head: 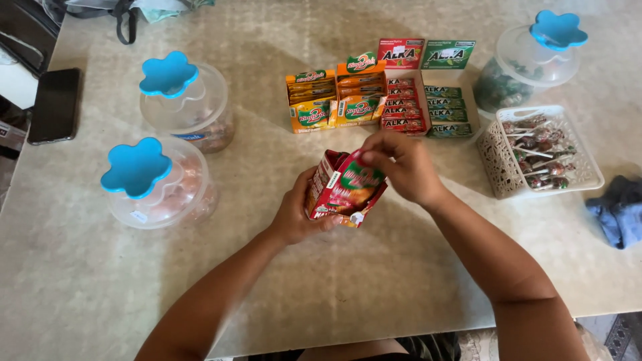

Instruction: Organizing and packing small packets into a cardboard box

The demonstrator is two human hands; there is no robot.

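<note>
1. Head view: a red candy box is held just in front of the orange display boxes.
2. Its side is clasped by the left hand; its top flap is pinched by the right hand.
3. Light, crushable cardboard is judged; the stiffer edges are best gripped.

Three blue-lidded clear jars, a white lollipop basket, a phone and open sweet boxes sit on the table.

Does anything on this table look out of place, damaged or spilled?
Nothing is spilled or broken. The red box between the left hand and right hand has its top flap open. A dark phone lies at the table's left edge, and a blue cloth lies crumpled at the right.
</note>
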